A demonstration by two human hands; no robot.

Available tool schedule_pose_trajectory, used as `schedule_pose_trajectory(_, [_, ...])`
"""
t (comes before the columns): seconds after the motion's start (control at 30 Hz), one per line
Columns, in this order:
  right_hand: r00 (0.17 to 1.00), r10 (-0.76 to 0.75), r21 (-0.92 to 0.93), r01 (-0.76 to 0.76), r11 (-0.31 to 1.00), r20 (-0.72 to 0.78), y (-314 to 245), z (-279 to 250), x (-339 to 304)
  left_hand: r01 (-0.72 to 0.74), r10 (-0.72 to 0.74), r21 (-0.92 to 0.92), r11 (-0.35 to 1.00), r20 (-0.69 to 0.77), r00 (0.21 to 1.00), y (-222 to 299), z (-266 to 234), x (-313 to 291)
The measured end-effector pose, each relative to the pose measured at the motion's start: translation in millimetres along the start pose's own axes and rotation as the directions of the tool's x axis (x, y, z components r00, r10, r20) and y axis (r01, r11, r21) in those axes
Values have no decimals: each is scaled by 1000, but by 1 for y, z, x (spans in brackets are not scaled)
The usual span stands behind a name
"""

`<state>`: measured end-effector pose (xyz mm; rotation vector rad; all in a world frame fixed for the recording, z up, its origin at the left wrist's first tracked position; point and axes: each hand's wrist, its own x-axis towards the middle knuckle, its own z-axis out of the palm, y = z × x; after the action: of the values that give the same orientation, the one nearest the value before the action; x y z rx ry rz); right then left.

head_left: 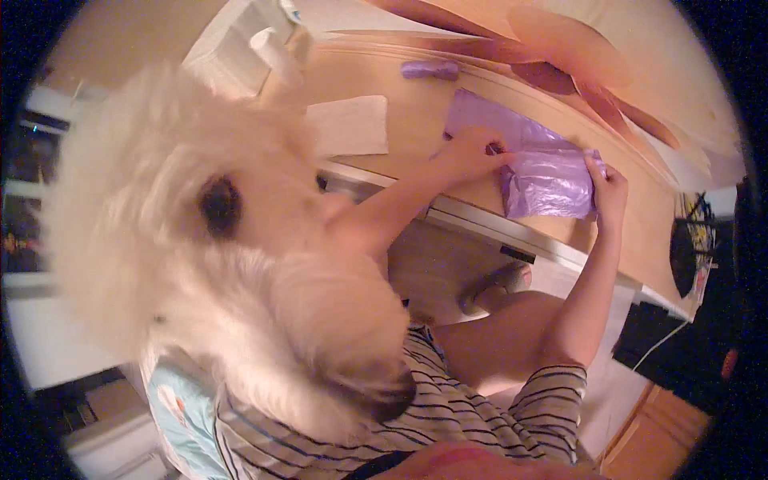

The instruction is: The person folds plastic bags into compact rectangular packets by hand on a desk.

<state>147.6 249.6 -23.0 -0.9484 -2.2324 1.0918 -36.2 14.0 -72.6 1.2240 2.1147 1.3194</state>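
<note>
Holding a glossy purple plastic sheet (552, 186), left hand (480, 150) and right hand (611, 187) clamp their grip on it; beyond the sheet lies a small purple roll (430, 70).

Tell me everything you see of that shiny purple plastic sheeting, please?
The purple plastic looks like thin, crinkled film, darker at its far left and bright with reflections nearer. It is spread over the light wood-coloured tabletop. The left hand touches it near the middle; the right hand grips its right edge. Bag or sheet, I cannot tell.
</note>
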Motion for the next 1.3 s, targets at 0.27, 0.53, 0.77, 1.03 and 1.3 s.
schedule_pose_trajectory(0.27, [999,33,12,-33,999,-19,-3,12,-8,65,-79,-203,977,-60,995,-6,4,-1])
schedule_pose_trajectory(0.53, [999,34,-9,-34,999,14,14,17,-11,228,-261,-533,815,14,965,9,-8,4])
schedule_pose_trajectory(0.77, [997,75,-123,-70,990,30,20,20,-8,245,-328,-475,846,-100,939,26,3,-2])
schedule_pose_trajectory(1.03, [994,67,-443,-23,896,83,-1,28,-9,143,-155,-183,973,-55,986,8,-7,-6])
schedule_pose_trajectory(1.3, [862,-491,68,486,871,122,-58,54,-41,-114,126,-188,976,53,991,23,-3,-6])
